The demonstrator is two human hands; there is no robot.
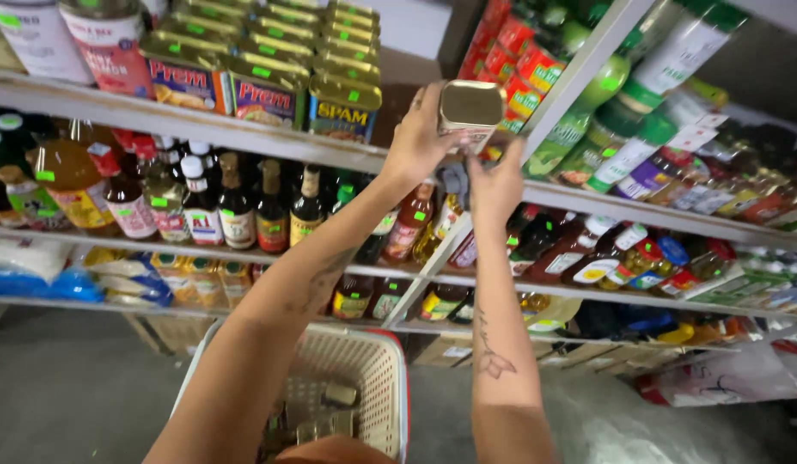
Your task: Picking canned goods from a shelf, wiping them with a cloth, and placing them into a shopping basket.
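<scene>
Both arms reach up to the top shelf (244, 137). The left hand (420, 142) is curled around a small gold tin (471, 107), with its fingers wrapped over the tin's left side. The right hand (494, 185) is just below, at about 6 o'clock from the tin. Its fingers press up against the bottom of the tin, so both hands have hold of it. The tin sits in the gap at about 3 o'clock from a row of the same flat tins (269, 77) stacked on that shelf. I cannot tell if it touches the shelf or hangs just off it.

Down at 6 o'clock, near the person's body, is a pale basket (381, 361) with a red rim. A few small tins (329, 412) already lie in the bottom, so it looks like some picking is done. The basket has lots of room left. Dark sauce bottles (235, 206) stand on the next shelf down.
</scene>
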